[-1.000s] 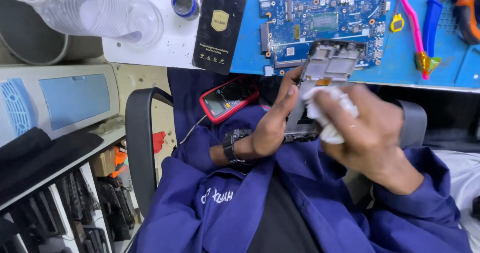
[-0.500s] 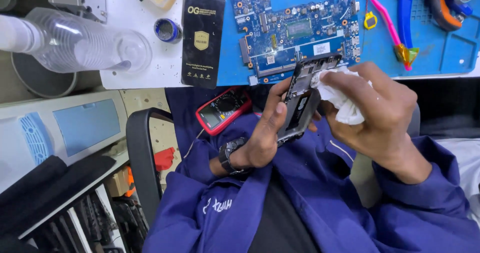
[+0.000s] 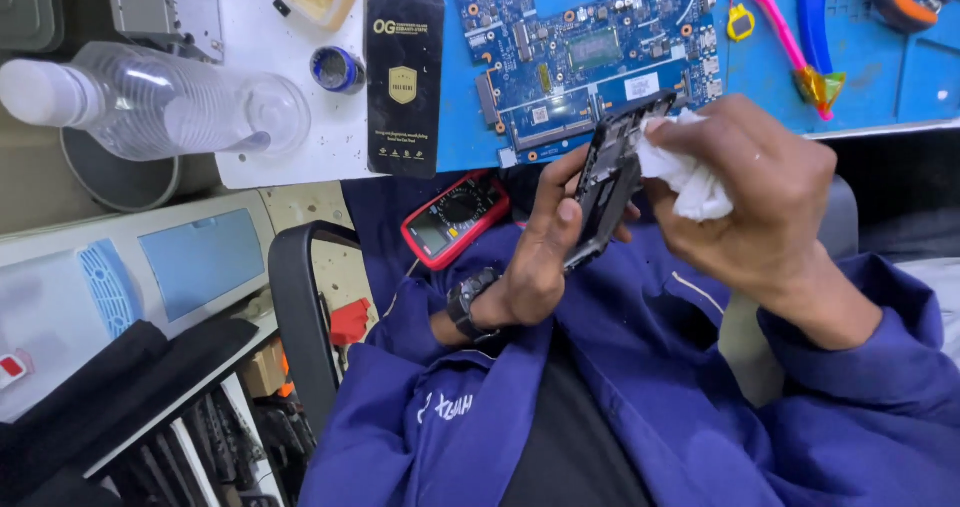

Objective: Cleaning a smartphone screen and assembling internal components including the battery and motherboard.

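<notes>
**Hands work a cloth against an opened phone above the tabletop**

The left hand (image 3: pixel 545 252) is closed around a dark, opened phone (image 3: pixel 610 177), gripping it along its lower edge and holding it tilted upright over the person's lap, between the two hands. The right hand (image 3: pixel 760 192) is bunched around a crumpled white cloth (image 3: pixel 685 172), which it presses against the phone's upper right side. A dark watch (image 3: pixel 466 305) sits on the left wrist, and both arms wear blue sleeves (image 3: pixel 860 367).

Just beyond the hands, a blue circuit board (image 3: pixel 590 52) lies on a blue mat (image 3: pixel 900 77) on the tabletop. Below and to the left of the left hand, a red meter (image 3: pixel 455 219) rests at the tabletop's edge. Farther left of it lies a flat black packet (image 3: pixel 404 82), with a small round blue tin (image 3: pixel 337 69) beside it and a clear plastic bottle (image 3: pixel 160 102) on its side well apart from the hands. Beyond the right hand, pink tweezers (image 3: pixel 775 37) and a blue-handled tool (image 3: pixel 812 17) lie on the mat.
</notes>
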